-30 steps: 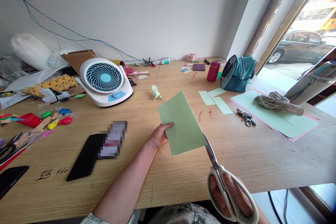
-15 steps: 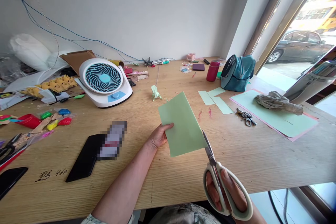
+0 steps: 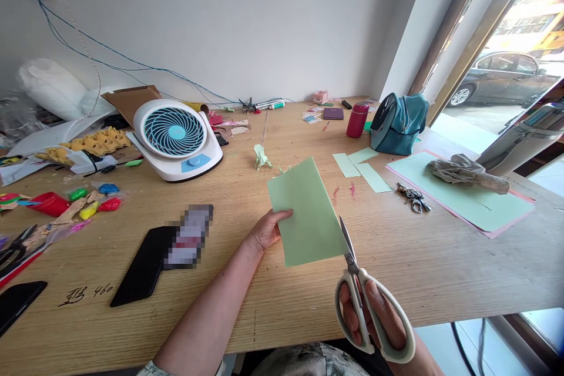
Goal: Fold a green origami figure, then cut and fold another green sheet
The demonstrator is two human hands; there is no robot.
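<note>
A sheet of light green paper (image 3: 308,217) is pinched at its left edge by my left hand (image 3: 268,229), thumb on top. My right hand (image 3: 382,317) grips the white-handled scissors (image 3: 351,264), fingers through both loops. The blades point up and away, at the sheet's lower right corner; one blade is partly hidden by the paper. Beyond the sheet stands a small crumpled green paper piece (image 3: 261,156). To its right lie several cut green paper strips (image 3: 373,177) on the wooden table (image 3: 291,311).
A white and blue fan (image 3: 176,135) stands back left, phones (image 3: 143,267) in front of it. On the right are keys (image 3: 413,197), a teal bag (image 3: 399,123), a red bottle (image 3: 357,120) and green and pink sheets (image 3: 476,205) under a crumpled grey cloth-like bundle (image 3: 467,173).
My right hand and the scissors have shifted slightly left and up. The green sheet has tilted a little, its top edge moving slightly right. My left hand keeps its hold.
</note>
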